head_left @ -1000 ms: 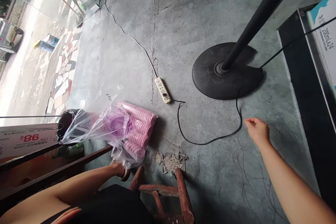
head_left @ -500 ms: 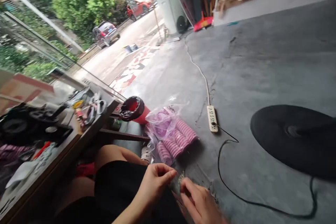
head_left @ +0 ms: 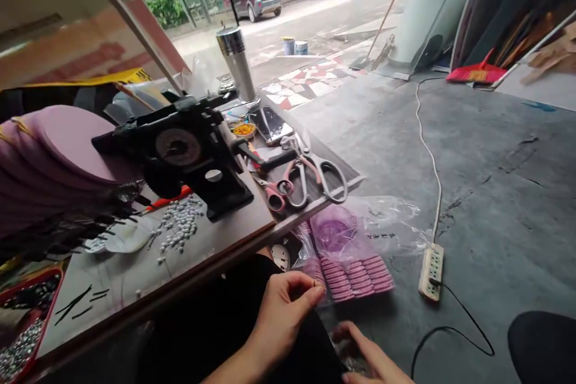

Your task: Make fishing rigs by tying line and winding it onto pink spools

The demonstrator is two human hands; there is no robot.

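My left hand (head_left: 290, 306) is over my dark-clothed lap, its thumb and forefinger pinched together. A tiny dark tip shows at the pinch, too small to name. To the lower right, my right hand (head_left: 371, 357) is blurred, with thumb and forefinger apart. Something indistinct lies behind those fingers. Just past my left hand, stacks of ridged pink pieces (head_left: 355, 279) sit on the floor in a clear plastic bag (head_left: 382, 222), beside a round purple item (head_left: 335, 228).
The table (head_left: 243, 210) at left bears a black hand-cranked device (head_left: 180, 150), pink discs (head_left: 72, 138), scissors (head_left: 330, 183), a phone (head_left: 270, 123), a tumbler (head_left: 238, 66) and white beads (head_left: 180, 222). A power strip (head_left: 431, 273) with cords lies on the floor.
My view has swung left, bringing more of the table into sight. The hands have drawn apart; my right hand has moved down and away, its fingers now spread. My left hand stays pinched.
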